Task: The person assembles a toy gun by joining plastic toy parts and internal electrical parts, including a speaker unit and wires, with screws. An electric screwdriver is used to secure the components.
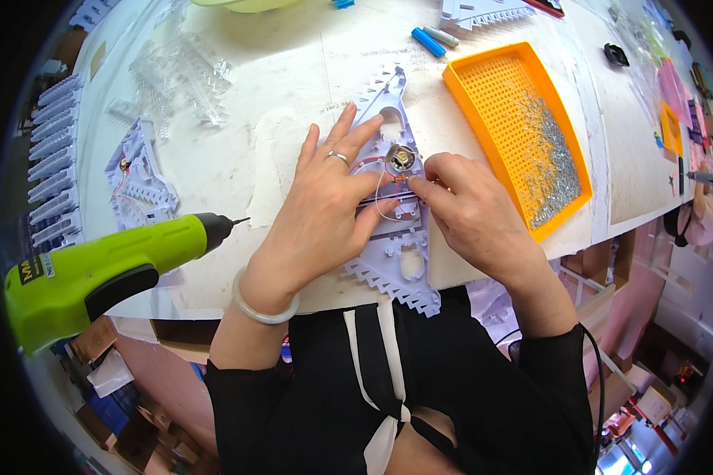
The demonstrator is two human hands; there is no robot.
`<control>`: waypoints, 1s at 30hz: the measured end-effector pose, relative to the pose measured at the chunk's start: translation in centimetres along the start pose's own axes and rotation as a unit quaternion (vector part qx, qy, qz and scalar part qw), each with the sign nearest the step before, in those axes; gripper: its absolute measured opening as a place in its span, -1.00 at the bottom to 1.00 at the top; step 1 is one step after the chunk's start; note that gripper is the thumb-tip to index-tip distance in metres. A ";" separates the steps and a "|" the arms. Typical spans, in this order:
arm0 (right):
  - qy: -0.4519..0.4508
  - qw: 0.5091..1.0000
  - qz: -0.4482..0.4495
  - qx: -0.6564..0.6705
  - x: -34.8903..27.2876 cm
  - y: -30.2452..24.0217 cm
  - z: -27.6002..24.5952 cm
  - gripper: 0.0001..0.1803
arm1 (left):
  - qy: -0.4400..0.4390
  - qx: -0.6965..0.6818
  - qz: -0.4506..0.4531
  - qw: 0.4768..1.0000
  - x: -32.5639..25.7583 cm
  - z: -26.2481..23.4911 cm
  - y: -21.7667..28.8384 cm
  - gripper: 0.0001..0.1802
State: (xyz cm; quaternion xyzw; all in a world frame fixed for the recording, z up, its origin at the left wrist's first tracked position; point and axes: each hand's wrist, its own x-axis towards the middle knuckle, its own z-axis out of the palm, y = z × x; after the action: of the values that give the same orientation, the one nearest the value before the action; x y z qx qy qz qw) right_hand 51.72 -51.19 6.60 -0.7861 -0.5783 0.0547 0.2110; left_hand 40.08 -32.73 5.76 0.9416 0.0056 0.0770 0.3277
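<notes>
A pale lavender toothed plastic housing (410, 245) lies on the table in front of me, with a round metal-rimmed part (402, 158) and thin red and white wires (378, 188) inside it. My left hand (325, 198) rests over the housing's left side, fingers spread, the index fingertip and thumb beside the wires. From the right, my right hand (467, 207) has its thumb and index finger pinched together at a tiny orange-red piece (399, 180) just below the round part. What exactly sits between those fingertips is hidden.
An orange perforated tray (483, 103) holding many small screws stands at right. A green electric screwdriver (142, 257) hangs at left, its bit toward my left wrist. Beyond are a similar housing (139, 174), clear plastic pieces (178, 79) and a blue marker (428, 43).
</notes>
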 end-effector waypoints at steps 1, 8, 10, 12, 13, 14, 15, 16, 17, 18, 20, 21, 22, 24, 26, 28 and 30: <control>0.001 1.000 0.003 0.006 0.0 0.1 0.0 -0.73 | -0.006 -0.007 -0.005 1.000 0.1 0.0 -0.1 -0.75; 0.026 0.994 0.032 0.101 -0.1 0.7 -0.5 -0.73 | -0.024 0.030 0.005 0.999 -0.2 -0.6 0.0 -0.71; 0.090 0.973 0.107 0.185 0.8 0.7 -0.9 -0.78 | -0.023 0.030 0.007 0.999 -0.3 -0.6 0.1 -0.72; 0.111 0.978 0.086 0.157 1.8 1.0 -0.6 -0.82 | -0.019 0.035 0.010 0.999 -0.4 -0.5 0.0 -0.72; 0.099 0.984 0.055 0.137 2.2 1.5 0.0 -0.83 | -0.016 0.039 0.012 0.999 -0.4 -0.6 0.0 -0.73; 0.087 0.989 0.023 0.118 2.4 1.8 0.3 -0.83 | -0.016 0.040 0.017 0.999 -0.4 -0.7 0.0 -0.73; 0.089 0.989 0.022 0.118 2.6 1.8 0.4 -0.83 | -0.010 0.041 0.011 0.999 -0.6 -0.9 0.1 -0.73; 0.102 0.988 0.019 0.114 2.8 1.8 0.5 -0.83 | -0.004 0.043 0.005 0.999 -0.7 -1.1 0.1 -0.74; 0.114 0.987 0.017 0.110 2.9 1.7 0.6 -0.83 | -0.004 0.044 0.004 0.999 -0.8 -1.5 0.1 -0.74; 0.115 0.987 0.017 0.110 2.9 1.6 0.4 -0.83 | 0.013 0.008 0.008 1.000 -1.0 -1.9 0.0 -0.73; 0.087 0.977 0.093 0.170 2.8 1.2 -0.1 -0.84 | 0.028 -0.030 0.013 0.999 -1.2 -2.5 -0.3 -0.73; 0.087 0.977 0.093 0.171 2.9 1.0 0.0 -0.84 | 0.046 -0.112 -0.028 0.992 -1.3 -2.8 -0.3 -0.73; 0.102 0.968 0.097 0.209 3.0 0.9 0.1 -0.84 | 0.064 -0.193 -0.069 0.977 -1.4 -2.9 -0.3 -0.74; 0.117 0.957 0.102 0.246 3.3 0.8 0.5 -0.84 | 0.075 -0.152 -0.026 0.985 -1.4 -2.2 -0.9 -0.74; 0.101 0.934 0.127 0.318 3.5 0.6 0.9 -0.78 | 0.087 -0.110 0.019 0.990 -1.3 -1.9 -1.0 -0.73; 0.085 0.918 0.154 0.355 3.9 -0.4 0.7 -0.75 | 0.079 -0.043 0.071 0.993 -1.2 -1.3 -0.4 -0.71; 0.069 0.900 0.181 0.391 3.8 -1.2 0.8 -0.73 | 0.085 -0.030 0.083 0.992 -0.9 -0.9 -0.4 -0.69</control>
State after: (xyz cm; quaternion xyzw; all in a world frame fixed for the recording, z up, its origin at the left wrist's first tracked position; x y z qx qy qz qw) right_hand 51.60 -47.11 6.96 -0.7333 -0.3416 0.2596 0.5274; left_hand 39.05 -31.97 6.07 0.9185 -0.0473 0.1840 0.3469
